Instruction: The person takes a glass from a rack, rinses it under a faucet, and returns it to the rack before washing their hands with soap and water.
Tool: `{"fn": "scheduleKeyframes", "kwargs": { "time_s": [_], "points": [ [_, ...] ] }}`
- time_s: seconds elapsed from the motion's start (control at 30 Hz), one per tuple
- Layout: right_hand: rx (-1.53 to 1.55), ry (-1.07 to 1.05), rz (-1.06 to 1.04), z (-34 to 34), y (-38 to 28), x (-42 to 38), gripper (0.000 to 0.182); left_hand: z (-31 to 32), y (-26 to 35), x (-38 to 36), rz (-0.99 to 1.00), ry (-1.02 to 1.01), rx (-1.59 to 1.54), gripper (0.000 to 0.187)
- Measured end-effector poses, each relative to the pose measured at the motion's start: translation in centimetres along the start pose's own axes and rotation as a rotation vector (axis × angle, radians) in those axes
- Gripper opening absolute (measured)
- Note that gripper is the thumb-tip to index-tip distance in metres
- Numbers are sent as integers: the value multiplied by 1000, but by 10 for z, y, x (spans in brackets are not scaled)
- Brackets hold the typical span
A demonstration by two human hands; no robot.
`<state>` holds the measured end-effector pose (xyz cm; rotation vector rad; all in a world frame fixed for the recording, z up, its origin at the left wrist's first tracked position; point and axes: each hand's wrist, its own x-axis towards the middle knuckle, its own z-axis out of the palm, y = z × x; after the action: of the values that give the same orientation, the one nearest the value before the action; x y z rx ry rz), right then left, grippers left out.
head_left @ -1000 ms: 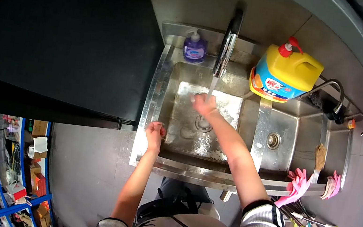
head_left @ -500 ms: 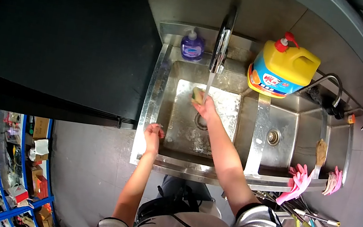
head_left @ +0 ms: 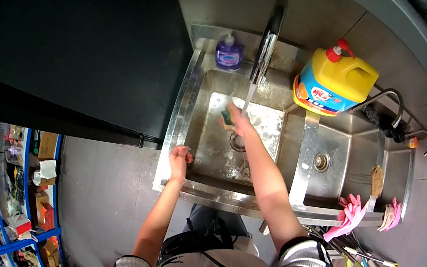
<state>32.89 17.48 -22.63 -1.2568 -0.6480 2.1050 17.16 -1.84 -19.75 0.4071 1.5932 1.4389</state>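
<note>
My right hand [head_left: 240, 122] is over the left sink basin [head_left: 263, 169], just below the faucet [head_left: 265, 47], with running water falling beside it. In its fingers is a yellow and green sponge [head_left: 226, 117], a little blurred by motion. My left hand [head_left: 181, 155] hangs by the basin's left wall, its fingers curled in and nothing visible in them. Beneath my right hand the drain [head_left: 237, 142] is partly covered.
A purple soap bottle [head_left: 229, 55] and a large yellow detergent jug [head_left: 339, 78] stand behind the basin. Right of it is a second basin [head_left: 334, 144]. Pink rubber gloves [head_left: 349, 213] and a brown cloth [head_left: 376, 181] hang there. A black cabinet [head_left: 80, 56] borders the left side.
The sponge has turned in my right hand and its green side now shows; the fingers have shifted around it. My left hand stays nearly still. Water keeps running.
</note>
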Motion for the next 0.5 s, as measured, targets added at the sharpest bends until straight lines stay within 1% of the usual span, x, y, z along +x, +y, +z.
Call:
{"fn": "scheduleKeyframes", "kwargs": {
  "time_s": [0.03,0.13,0.17,0.27,0.3,0.4,0.43,0.5],
  "points": [
    [-323,67,41,7,-11,-6,42,-1,-1,0,2,-5,-2,12],
    [-1488,211,-475,8,-8,-8,45,-4,-5,-2,9,-10,-3,12],
    [-1586,110,-439,13,-22,-15,54,-4,-6,-3,10,-8,1,13],
    [-1463,140,-716,1,-22,-15,58,-7,-11,-4,14,-2,16,14],
    [-1421,203,-694,-2,-19,-20,58,-9,-13,-3,15,0,20,14],
    [-1487,90,-665,-14,-19,-46,57,-12,-16,-5,2,7,12,14],
    [-1483,154,-904,-23,-7,-55,41,-12,-16,-6,3,11,9,14],
    [-1477,134,-1015,-38,1,-64,41,-12,-15,-8,5,21,2,13]
  ]
}}
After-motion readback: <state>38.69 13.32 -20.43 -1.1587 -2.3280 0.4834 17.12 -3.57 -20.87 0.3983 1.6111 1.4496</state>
